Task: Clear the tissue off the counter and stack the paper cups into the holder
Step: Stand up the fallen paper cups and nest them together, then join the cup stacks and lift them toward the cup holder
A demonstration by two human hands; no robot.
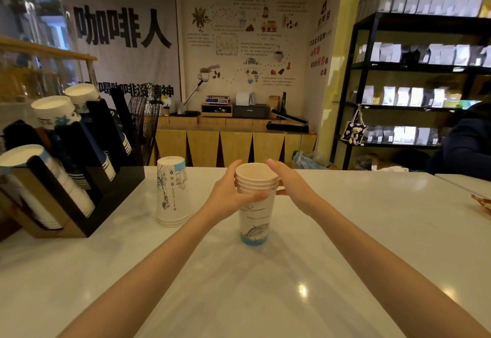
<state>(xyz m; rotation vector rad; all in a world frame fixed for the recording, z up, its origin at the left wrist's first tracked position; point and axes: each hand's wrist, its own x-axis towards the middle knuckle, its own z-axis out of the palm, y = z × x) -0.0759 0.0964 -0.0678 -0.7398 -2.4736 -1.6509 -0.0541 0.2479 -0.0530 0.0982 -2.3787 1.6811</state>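
An upright stack of white paper cups (254, 220) with a bridge drawing stands on the white counter (345, 231) in the middle. My left hand (230, 194) grips its upper part from the left, thumb across the front. My right hand (291, 182) touches the rims from the right with fingers curved around them. A second stack of cups (172, 191) stands upside down to the left. The black cup holder (87, 178) at the far left holds several slanted rows of cups. No tissue is visible.
A black wire fan (146, 119) stands behind the holder. A brown wrapper (482, 202) lies at the counter's right edge. A person in dark clothes (465, 141) sits at the far right by black shelves of bags (414, 72).
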